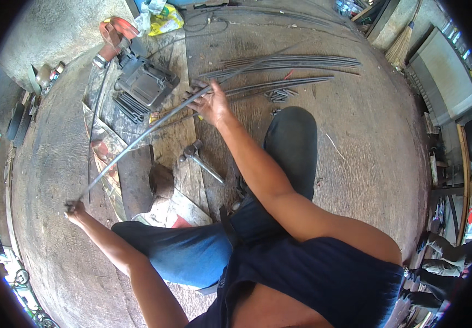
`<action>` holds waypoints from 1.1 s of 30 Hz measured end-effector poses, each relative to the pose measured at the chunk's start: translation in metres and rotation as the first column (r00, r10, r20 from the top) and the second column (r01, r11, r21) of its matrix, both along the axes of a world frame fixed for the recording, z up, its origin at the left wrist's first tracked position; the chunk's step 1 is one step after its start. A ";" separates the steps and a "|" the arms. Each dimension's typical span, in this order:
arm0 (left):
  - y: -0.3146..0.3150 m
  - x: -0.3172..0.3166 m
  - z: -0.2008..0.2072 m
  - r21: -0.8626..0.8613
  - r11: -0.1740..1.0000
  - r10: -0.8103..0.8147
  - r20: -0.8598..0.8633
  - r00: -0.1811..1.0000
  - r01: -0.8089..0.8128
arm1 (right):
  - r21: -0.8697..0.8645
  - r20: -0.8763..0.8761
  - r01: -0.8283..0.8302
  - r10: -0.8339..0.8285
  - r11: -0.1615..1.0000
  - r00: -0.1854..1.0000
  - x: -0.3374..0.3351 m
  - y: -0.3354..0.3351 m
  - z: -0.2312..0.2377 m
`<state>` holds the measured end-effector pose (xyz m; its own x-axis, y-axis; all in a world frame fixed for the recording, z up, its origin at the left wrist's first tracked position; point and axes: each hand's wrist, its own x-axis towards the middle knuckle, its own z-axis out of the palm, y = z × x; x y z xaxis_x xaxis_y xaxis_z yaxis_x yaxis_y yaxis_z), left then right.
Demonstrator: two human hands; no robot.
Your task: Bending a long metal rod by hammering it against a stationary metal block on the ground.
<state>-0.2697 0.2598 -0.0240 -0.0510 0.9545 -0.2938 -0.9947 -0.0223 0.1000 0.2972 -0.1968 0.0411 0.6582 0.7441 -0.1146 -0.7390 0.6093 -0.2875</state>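
A long thin metal rod (133, 143) runs slantwise in front of me, from the lower left toward the far right. Around its near end, my left hand (74, 212) is closed. My right hand (212, 105) bears the rod farther along, its fingers loosely curled about it and partly spread. Between my hands and my legs, a hammer (203, 164) lies on the worn sheets beside a dark metal block (136, 183). Beyond the rod stands a cut-off saw (147, 82) with a grey base and an orange-red guard, short cut rods (129, 107) lying by it.
Several long rods (296, 63) lie across the floor beyond my right hand, with a small pile of short metal pieces (281, 95) near my knee. A yellow plastic bag (166, 21) lies at the back. A broom (401, 46) leans at the far right.
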 end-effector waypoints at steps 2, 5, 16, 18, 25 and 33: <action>0.018 -0.015 -0.017 -0.219 0.944 0.256 0.022 0.966 -0.245 | 0.080 0.013 0.016 -0.017 0.997 1.000 0.013 -0.026 0.016; 0.011 0.089 -0.088 -0.260 0.961 0.085 -0.067 0.994 -0.099 | 0.266 -0.021 0.342 -0.349 0.901 0.937 0.094 -0.080 -0.014; -0.015 0.042 -0.157 -0.447 0.872 0.393 0.400 0.828 -0.198 | -0.037 0.440 0.348 -0.297 0.937 0.847 0.057 -0.064 -0.006; -0.013 0.033 -0.143 -0.497 0.830 0.491 0.433 0.756 -0.254 | -0.141 0.561 0.396 -0.256 0.907 0.787 0.054 -0.063 -0.008; -0.061 0.057 -0.111 -0.701 0.635 0.749 0.454 0.483 -0.325 | -0.159 0.618 0.396 -0.221 0.904 0.754 0.055 -0.062 -0.008; -0.060 0.059 -0.103 -0.767 0.594 0.529 0.144 0.836 -0.243 | -0.143 0.575 0.407 -0.259 0.902 0.776 0.051 -0.064 -0.001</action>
<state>-0.2112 0.1999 -0.1270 -0.1302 0.3614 -0.9233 -0.8756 -0.4787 -0.0639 0.3485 -0.2612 0.0404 0.8691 0.4609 0.1795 -0.1870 0.6421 -0.7435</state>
